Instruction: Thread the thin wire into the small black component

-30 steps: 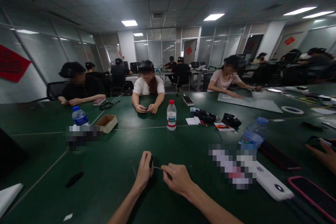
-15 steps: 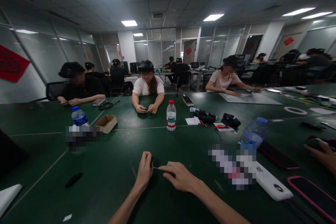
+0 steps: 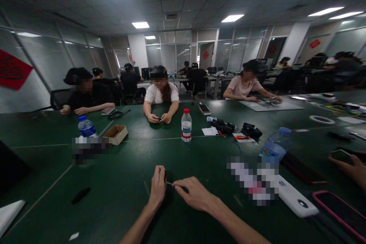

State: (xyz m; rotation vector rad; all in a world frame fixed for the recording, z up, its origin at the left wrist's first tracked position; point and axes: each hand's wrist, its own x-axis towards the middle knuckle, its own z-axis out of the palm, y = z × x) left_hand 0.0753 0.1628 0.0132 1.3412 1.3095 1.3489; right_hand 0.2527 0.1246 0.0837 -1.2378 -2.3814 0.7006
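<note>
The person's left hand and right hand were side by side over the near part of the long table. Farther across the table stood a plastic water bottle, with a cardboard box well to its left. A seated co-worker sat behind them, across the table. Nearer on the right, a power bank lay just beside a smartphone.

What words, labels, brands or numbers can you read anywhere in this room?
Nothing can be read for certain.
Water bottle label: too small to read.
White power bank: its small mark is too blurred to read.
Red banner on the left wall: its dark characters are too blurred to read.
</note>
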